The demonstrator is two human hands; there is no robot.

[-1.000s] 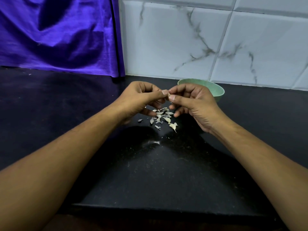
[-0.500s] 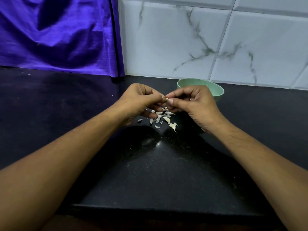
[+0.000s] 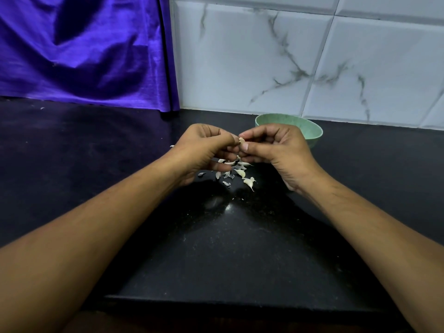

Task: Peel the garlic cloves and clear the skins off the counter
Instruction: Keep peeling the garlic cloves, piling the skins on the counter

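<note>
Pale clove (image 3: 242, 141), one, pinched by left hand (image 3: 204, 148) and right hand (image 3: 277, 150); perhaps twelve skins (image 3: 237, 171) beneath.

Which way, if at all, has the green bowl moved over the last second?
No. The green bowl stays put: its rim keeps the same spot beneath the wall's tile joint, behind the right hand.

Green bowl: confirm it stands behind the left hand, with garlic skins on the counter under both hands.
Not the left: the head view shows the green bowl behind the right hand. The garlic skins do lie on the counter beneath.
</note>
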